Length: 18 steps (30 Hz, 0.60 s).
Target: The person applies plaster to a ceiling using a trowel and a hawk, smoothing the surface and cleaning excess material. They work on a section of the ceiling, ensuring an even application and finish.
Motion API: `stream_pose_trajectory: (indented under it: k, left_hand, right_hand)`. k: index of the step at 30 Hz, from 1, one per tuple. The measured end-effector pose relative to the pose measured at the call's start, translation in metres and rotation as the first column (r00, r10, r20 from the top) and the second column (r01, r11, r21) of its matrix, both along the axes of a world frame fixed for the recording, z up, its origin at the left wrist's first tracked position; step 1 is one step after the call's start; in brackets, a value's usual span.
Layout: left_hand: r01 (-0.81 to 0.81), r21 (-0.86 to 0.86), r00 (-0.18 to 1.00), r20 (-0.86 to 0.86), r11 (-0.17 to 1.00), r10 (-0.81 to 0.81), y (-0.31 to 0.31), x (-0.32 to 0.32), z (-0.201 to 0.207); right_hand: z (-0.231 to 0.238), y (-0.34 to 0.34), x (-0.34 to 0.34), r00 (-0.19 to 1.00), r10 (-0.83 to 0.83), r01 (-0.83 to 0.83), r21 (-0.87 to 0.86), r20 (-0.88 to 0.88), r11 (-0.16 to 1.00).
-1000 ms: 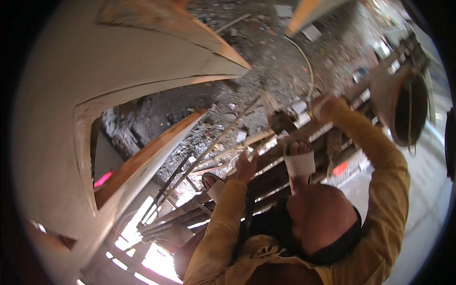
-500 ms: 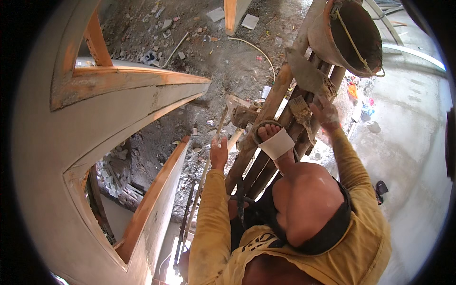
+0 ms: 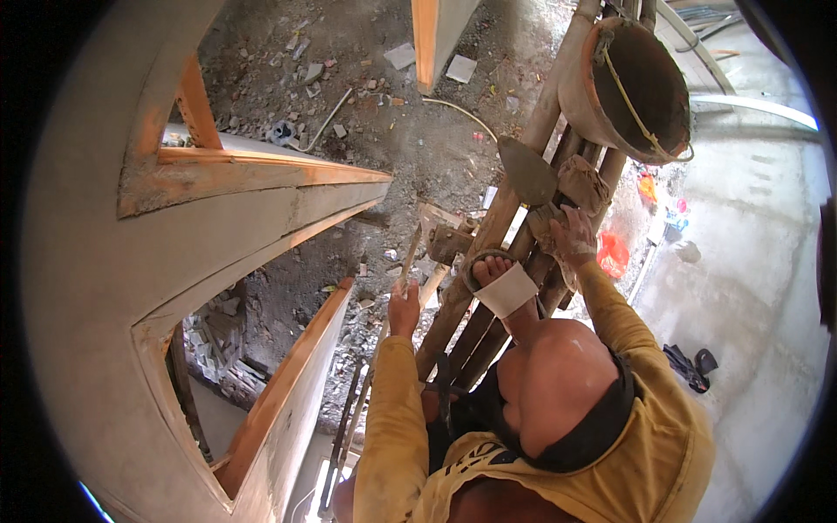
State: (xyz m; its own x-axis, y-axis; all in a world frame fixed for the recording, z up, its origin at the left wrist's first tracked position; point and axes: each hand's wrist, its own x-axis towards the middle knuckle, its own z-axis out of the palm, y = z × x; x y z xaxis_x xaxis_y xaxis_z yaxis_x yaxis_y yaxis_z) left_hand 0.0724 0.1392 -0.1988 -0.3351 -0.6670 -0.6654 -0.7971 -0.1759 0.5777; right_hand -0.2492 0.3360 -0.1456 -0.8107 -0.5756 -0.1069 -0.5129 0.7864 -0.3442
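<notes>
Trowel just ahead of the right hand, along the pole platform

In the head view, the trowel (image 3: pixel 527 174) lies on the platform of poles (image 3: pixel 449 318), ahead and slightly left of the right hand (image 3: pixel 573 237). Its blade's long axis slants across the poles, the tip pointing away over their left edge; the handle cannot be made out. The right hand, the nearer one, has bent fingers over a brush-like thing (image 3: pixel 542 228); whether they grip it, I cannot tell. A brown lump (image 3: pixel 582 185) sits just beyond.

The left hand (image 3: pixel 404 309) is outside the left edge, fingers raised by a thin pole (image 3: pixel 410 257); its grip is unclear.

At the platform's far end a bucket (image 3: pixel 586 96) limits reach. Past the left edge, a gap shows rubble-strewn ground (image 3: pixel 418 122); past the right edge, pale floor (image 3: pixel 741 261).
</notes>
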Motion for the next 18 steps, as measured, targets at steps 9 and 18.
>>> stream_pose_trajectory:
  k: [9,18]
  left_hand:
    - [0.366,-0.175,0.931,0.072,0.914,-0.359,-0.057,0.005,0.048]
    - [0.582,-0.040,0.784,0.290,0.812,-0.548,-0.101,0.093,0.140]
  right_hand:
    - [0.020,0.032,0.054,0.996,0.081,-0.084,0.126,0.023,0.988]
    - [-0.031,-0.038,0.152,0.845,0.530,-0.506,0.208,-0.078,0.837]
